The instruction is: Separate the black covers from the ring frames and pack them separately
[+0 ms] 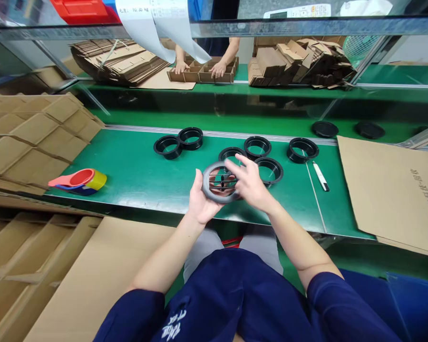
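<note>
1. Two bare hands work above a green tabletop (128,166), close to its near edge, with a round slatted ring (222,183) between them.
2. The left hand (204,203) cups the slatted ring from the left and below, palm up, thumb raised beside the rim.
3. The right hand (253,186) is over the ring's right side, fingers spread and blurred; whether the fingertips touch it, I cannot tell.
4. Just beyond are three black open rings (257,138) grouped closely; a pair of similar rings (167,155) is farther left, and a single ring (303,158) to the right.
5. A white tool (320,176) with a black end lies near the single ring, left of a cardboard sheet (392,194).
6. At far left is a red, yellow and blue tape dispenser (83,181).
7. Across the bench, another person's hands (218,70) rest on a cardboard divider (207,76).
</note>
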The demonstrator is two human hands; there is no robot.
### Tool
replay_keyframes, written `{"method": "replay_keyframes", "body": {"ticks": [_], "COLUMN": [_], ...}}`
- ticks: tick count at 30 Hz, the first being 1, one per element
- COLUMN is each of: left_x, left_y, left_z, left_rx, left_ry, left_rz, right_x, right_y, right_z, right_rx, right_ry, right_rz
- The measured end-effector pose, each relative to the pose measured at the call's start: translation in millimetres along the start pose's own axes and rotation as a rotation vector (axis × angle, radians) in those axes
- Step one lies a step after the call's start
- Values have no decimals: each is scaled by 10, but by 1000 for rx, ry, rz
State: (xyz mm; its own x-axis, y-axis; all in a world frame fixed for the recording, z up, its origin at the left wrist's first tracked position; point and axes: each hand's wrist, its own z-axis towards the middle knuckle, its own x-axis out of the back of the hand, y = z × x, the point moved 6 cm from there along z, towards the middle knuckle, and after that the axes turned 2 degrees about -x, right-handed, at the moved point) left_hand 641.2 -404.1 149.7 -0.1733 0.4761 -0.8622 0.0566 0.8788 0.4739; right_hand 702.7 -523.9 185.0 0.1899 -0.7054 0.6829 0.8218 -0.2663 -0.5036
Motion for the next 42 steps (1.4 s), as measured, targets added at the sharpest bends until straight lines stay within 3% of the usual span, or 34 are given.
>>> {"method": "replay_keyframes", "body": {"ticks": [4,9,11,13,16,19,26,31,37,40,42], "left_x": [-27,-3,125,242,343,479,792,889,971,953,800], "left_y": [-116,-266,-214,-100,-35,-23,410,832,1009,1102,1218], "left_z": [-123,-191,-132,-54,34,43,-358,-761,-921,-867,-805], "left_rx": [47,80,-11,-189,-425,-527,-665,-874,-928,-882,-905], "left_ry": [33,-26,16,23,-100,-179,-33,228,448,526,532], "left_rz": [-6,218,461,816,1312,1443,1538,1583,1570,1562,1589], "right_x": [-216,-238,-174,-56,96,-15,-631,-926,-1343,-1379,-1173], "right_y": [-219,-192,-74,134,439,472,90,-100,-220,-224,-189], "right_z": [-156,-235,-208,-155,-94,-77,92,387,496,535,612], "right_rx": [204,100,47,-55,-207,-160,30,80,83,98,101], "right_ry": [-186,-283,-291,-235,-127,-197,-358,-423,-529,-507,-372], "right_rz": [-239,-197,-154,-179,-342,-465,-439,-430,-423,-356,-237]}}
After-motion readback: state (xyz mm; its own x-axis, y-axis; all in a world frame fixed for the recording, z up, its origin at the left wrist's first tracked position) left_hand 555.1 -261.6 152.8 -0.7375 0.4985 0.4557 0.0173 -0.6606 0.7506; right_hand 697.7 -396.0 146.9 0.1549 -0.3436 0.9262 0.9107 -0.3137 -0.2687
